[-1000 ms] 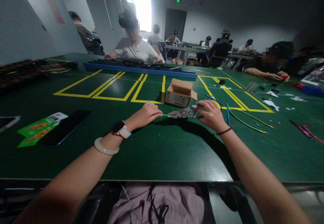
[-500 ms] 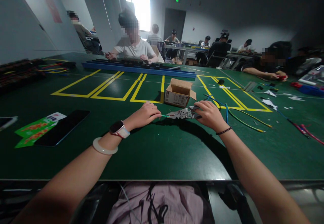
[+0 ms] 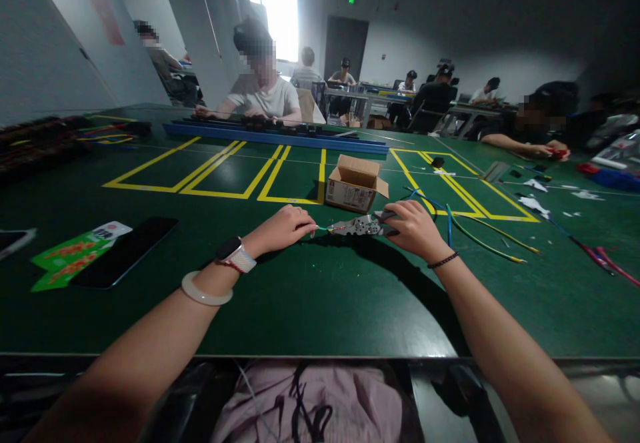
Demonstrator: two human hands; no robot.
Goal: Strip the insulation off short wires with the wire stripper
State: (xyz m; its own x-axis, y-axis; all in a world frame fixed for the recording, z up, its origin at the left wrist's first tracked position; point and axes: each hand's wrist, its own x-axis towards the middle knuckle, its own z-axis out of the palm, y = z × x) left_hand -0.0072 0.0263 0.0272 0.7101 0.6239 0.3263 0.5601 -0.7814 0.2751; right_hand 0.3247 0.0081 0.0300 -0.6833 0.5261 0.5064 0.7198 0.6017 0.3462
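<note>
My right hand (image 3: 407, 226) is closed around the handles of grey wire-stripping pliers (image 3: 359, 225), whose nose points left. Between the fingertips of my left hand (image 3: 285, 229) is a short green wire (image 3: 322, 229). The wire's end reaches the tip of the pliers' jaws; whether the jaws bite on it is too small to tell. Just behind the pliers stands an open cardboard box (image 3: 350, 193). To the right of my right hand, loose blue wire (image 3: 449, 229) and green-and-yellow wire (image 3: 485, 239) lie on the green table (image 3: 300, 309).
At left lie a dark phone (image 3: 130, 249) and a green packet (image 3: 70, 256). Long blue trunking (image 3: 280, 139) runs across the back, with a person (image 3: 265, 96) seated behind it. Another person's arm (image 3: 515, 145) rests at the far right. Yellow tape (image 3: 215, 194) marks rectangles on the tabletop.
My left hand has shifted very slightly left, and more of the green wire shows between its fingers and the pliers. My right hand keeps its hold on the pliers.
</note>
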